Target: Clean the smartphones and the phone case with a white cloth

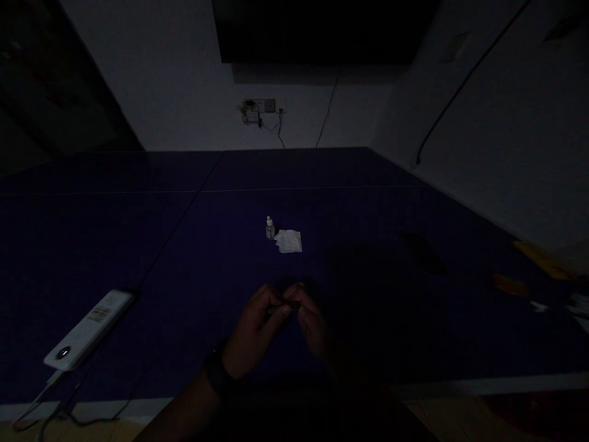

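My left hand [252, 328], with a dark band at the wrist, is closed with thumb and fingers on a small, slim dark object [293, 304]. From the other side my right hand [313, 320] closes on the same object, its fingers curled. Dim light and the fingers hide most of it, so I cannot make out its kind. Just beyond the hands, a small bottle [270, 231] with a white top stands upright on the dark blue tabletop [221, 258]. Beside it to the right lies a white cloth or tissue [289, 241], flat.
At the left lies a white power bank [89, 331] with a cable [39, 396] running over the front edge. A dark flat object [423, 253] and yellow items [545, 260] are on the right. Wall sockets [262, 107] and a dark screen [322, 31] are at the back.
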Demonstrator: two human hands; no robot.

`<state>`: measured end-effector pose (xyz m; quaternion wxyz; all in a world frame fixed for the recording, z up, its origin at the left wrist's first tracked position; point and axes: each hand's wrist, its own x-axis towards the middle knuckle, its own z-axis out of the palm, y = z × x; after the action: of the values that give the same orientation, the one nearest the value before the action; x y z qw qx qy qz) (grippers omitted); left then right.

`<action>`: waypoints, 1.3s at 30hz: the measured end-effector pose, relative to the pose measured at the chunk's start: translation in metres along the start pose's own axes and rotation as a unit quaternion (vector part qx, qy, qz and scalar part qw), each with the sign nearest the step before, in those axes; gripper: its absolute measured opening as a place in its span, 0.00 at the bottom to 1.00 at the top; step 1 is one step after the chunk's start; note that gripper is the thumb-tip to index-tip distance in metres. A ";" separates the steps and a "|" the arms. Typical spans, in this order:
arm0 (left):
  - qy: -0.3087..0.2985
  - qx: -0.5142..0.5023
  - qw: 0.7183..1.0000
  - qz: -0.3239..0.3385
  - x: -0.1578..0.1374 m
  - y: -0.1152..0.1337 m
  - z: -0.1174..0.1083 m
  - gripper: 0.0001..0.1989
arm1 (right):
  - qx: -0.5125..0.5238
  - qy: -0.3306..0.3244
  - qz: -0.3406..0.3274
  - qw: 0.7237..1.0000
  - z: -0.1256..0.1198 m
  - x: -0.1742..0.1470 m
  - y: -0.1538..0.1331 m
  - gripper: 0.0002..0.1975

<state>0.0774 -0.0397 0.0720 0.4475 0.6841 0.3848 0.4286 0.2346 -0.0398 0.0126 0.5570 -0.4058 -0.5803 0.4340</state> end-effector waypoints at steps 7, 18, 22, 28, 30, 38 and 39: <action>-0.005 -0.007 1.000 -0.020 -0.002 0.002 -0.002 0.17 | -0.016 -0.051 -0.041 0.998 -0.009 -0.003 0.001 0.28; -0.026 -0.022 0.997 -0.065 -0.003 0.002 -0.008 0.19 | 0.024 -0.046 -0.015 0.999 -0.002 -0.001 -0.002 0.30; 0.019 -0.022 0.997 -0.072 -0.003 0.004 -0.002 0.19 | -0.059 0.156 -0.043 0.985 0.008 -0.013 0.001 0.18; 0.088 -0.027 0.992 -0.083 -0.004 0.006 0.013 0.18 | -0.201 0.159 -0.100 0.961 0.020 -0.035 -0.010 0.18; 0.102 -0.027 0.990 -0.093 -0.002 0.006 0.015 0.18 | -0.230 0.147 -0.106 0.956 0.024 -0.038 -0.010 0.27; 0.113 -0.029 0.987 -0.114 0.004 0.002 0.018 0.18 | -0.216 0.197 -0.105 0.951 0.039 -0.035 0.006 0.32; 0.113 -0.028 0.986 -0.116 0.004 0.002 0.017 0.18 | -0.222 0.205 -0.107 0.947 0.040 -0.033 0.005 0.30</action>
<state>0.0946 -0.0417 0.0711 0.4665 0.5694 0.4974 0.4592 0.1962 -0.0716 -0.0022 0.6027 -0.5351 -0.5753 0.1396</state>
